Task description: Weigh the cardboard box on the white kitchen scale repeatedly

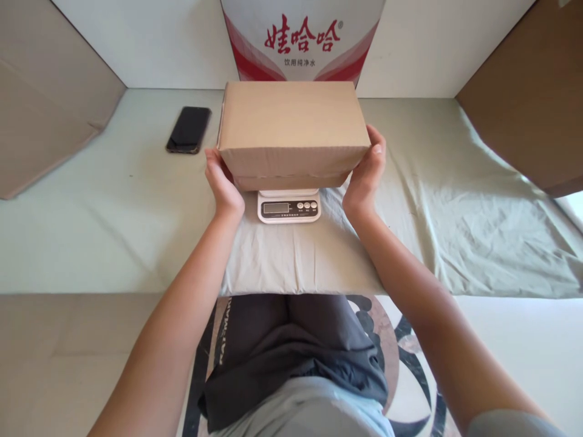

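A closed brown cardboard box (294,118) is held level between my two hands, over a white digital kitchen scale (289,217). My left hand (223,185) grips the box's left side, its fingers partly hidden behind the edge. On the opposite side my right hand (367,173) presses against the box, with the thumb near the front corner. The scale's front panel shows a grey display and several round buttons, and no digits can be read. Its weighing plate is mostly hidden under the box, so I cannot tell whether the box rests on it.
A black smartphone (188,130) lies left of the box on the pale green cloth (113,230). Behind stands a white and red printed carton (303,36). Large cardboard pieces rise at the left (50,91) and right (532,91).
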A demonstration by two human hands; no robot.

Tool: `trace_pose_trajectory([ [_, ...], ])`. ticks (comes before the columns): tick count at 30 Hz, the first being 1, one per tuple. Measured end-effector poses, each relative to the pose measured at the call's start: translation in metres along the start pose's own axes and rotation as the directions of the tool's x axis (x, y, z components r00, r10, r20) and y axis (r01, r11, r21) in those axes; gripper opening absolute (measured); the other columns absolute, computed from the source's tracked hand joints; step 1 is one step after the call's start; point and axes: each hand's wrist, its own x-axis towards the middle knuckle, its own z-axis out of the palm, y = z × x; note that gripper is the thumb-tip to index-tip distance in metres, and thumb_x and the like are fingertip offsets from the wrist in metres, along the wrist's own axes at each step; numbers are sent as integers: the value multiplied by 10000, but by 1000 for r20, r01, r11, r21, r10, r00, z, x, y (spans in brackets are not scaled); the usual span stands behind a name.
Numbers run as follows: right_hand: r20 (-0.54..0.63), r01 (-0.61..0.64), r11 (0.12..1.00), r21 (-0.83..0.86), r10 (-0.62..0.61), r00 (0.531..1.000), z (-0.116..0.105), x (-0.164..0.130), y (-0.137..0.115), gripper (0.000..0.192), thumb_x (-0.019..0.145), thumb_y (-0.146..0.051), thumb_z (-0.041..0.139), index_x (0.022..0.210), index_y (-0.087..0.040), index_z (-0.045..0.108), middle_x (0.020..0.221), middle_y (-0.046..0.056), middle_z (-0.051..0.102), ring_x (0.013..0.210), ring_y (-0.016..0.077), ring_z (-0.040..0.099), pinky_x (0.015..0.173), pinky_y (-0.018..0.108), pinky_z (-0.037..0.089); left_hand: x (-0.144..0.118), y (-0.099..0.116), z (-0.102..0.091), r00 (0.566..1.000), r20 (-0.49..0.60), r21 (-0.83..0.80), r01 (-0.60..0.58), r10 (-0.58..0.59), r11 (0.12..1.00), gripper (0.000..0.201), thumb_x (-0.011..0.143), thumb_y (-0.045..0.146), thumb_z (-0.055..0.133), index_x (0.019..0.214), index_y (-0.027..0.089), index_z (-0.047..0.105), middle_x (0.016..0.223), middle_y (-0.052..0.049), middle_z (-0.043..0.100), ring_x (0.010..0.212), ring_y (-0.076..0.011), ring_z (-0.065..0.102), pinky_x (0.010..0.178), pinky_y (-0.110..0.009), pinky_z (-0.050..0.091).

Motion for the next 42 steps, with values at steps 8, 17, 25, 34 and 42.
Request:
trace_pose_trajectory([
  [8, 42, -9, 1000, 20, 8, 999, -1, -2, 0, 741, 939, -876, 284, 1451, -428, 580, 1546, 3, 563, 1642, 351, 404, 1277, 636, 457, -6, 2, 1, 1000, -13, -23, -11, 11, 1000, 700, 898, 921, 430, 953, 277, 696, 1128, -91, 773, 1393, -304, 634, 1256, -448, 489],
  [17, -7, -101, 994, 46, 102, 995, -2, -6, 8, 702, 962, -838, 267, 1425, -405, 570, 1461, 33, 630, 1512, 341, 554, 1217, 624, 515, -13, 10, 3, 1000, -16, -1, -27, 27, 1000, 659, 930, 868, 459, 942, 251, 690, 1143, -111, 765, 1380, -303, 642, 1245, -430, 489],
  [25, -13, -149, 987, 66, 150, 989, -2, -3, 4, 751, 933, -883, 271, 1434, -403, 560, 1522, 37, 603, 1515, 338, 550, 1224, 620, 515, -19, 19, -1, 1000, 12, 9, -27, 27, 1000, 666, 943, 833, 482, 1045, 222, 726, 1237, -133, 771, 1408, -305, 635, 1262, -440, 468],
  [34, -4, -131, 989, 71, 132, 991, -2, -6, 2, 711, 962, -851, 251, 1406, -393, 564, 1510, 40, 629, 1510, 312, 563, 1208, 584, 528, -25, 32, -10, 999, 43, 23, 10, -11, 1000, 782, 919, 863, 449, 1315, 245, 721, 1530, -136, 673, 1527, -308, 549, 1275, -451, 443],
  [42, -60, -176, 973, 149, 187, 981, 2, -8, -3, 673, 940, -839, 343, 1341, -352, 581, 1461, 65, 661, 1453, 315, 611, 1214, 592, 515, -43, 36, -6, 999, 45, 68, 1, -4, 998, 810, 951, 861, 409, 1348, 225, 716, 1487, -147, 692, 1533, -334, 538, 1280, -475, 427],
])
